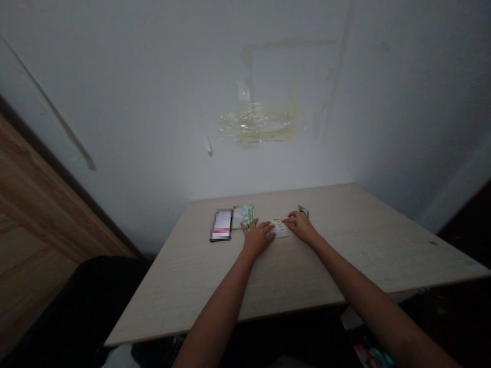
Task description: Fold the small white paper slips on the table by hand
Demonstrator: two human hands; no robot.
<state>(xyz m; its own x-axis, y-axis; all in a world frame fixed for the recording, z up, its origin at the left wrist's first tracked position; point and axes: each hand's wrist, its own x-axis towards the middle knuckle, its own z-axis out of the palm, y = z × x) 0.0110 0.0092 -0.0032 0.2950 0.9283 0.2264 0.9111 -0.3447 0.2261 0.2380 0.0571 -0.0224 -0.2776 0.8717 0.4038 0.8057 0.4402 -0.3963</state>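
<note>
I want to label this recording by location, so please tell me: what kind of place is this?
Probably a plain room in a home: a light wooden table stands against a bare white wall with old tape residue, and a wooden door is at the left.

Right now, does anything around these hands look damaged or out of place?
Yes: on the wall above the table, a patch of yellowed tape residue sits inside a faint rectangular outline. On the table, both hands rest flat on a small white packet; nothing there looks spilled.
</note>
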